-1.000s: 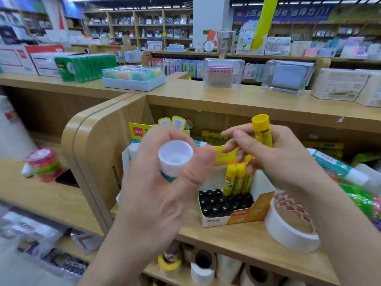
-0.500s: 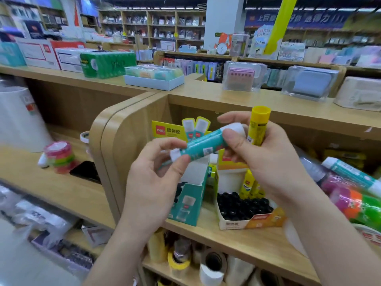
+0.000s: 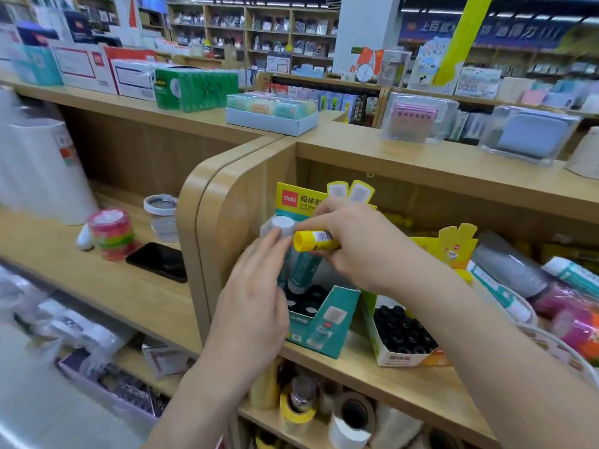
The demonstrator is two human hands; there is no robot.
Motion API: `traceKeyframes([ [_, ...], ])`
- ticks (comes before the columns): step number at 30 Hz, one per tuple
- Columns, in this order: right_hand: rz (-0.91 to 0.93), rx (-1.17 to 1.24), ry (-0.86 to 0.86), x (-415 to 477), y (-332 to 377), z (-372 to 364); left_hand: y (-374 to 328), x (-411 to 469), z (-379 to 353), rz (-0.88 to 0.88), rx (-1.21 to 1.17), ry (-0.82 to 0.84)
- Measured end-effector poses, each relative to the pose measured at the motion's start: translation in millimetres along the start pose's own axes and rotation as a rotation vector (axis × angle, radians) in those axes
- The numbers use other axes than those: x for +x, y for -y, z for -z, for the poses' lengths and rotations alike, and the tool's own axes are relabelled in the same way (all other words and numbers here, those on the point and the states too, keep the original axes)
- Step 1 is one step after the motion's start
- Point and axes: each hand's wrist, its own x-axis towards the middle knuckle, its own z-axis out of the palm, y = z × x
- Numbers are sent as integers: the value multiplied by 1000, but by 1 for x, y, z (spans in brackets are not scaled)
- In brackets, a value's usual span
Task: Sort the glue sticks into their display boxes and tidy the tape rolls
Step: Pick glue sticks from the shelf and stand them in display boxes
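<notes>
Right hand (image 3: 359, 247) is wrapped tight round a yellow stick (image 3: 316, 240), which lies flat with its cap end pointing to 9 o'clock. There's small print on its label, too blurred for me to read. At 7 o'clock of it is my left hand (image 3: 256, 293), fingers (image 3: 269, 251) straight and flat against a teal stick (image 3: 301, 268). The thumb is hidden and I see nothing clenched. That teal stick stands upright, white cap on top, at the back of the teal box (image 3: 327, 322), and the yellow cap sits just beside the white one. Behind them a card (image 3: 293, 199) reads "deli" on a red badge, then 固体胶. At 3 o'clock of the teal box is the yellow box (image 3: 402, 359), packed with black caps, 固体胶 again on its front lip. Tape rolls (image 3: 298, 406) crowd the shelf below at 6 o'clock. Way out at 9 o'clock there's a coloured tape stack (image 3: 111, 233), with a black phone (image 3: 157, 261) just beside it
</notes>
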Motion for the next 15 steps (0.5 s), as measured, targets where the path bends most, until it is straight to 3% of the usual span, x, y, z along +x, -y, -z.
traceKeyframes([
  [11, 53, -86, 71, 17, -6, -4, 5, 10, 3, -84, 55, -16],
  [15, 46, 94, 115, 16, -14, -4, 8, 15, 2, -82, 87, -18],
])
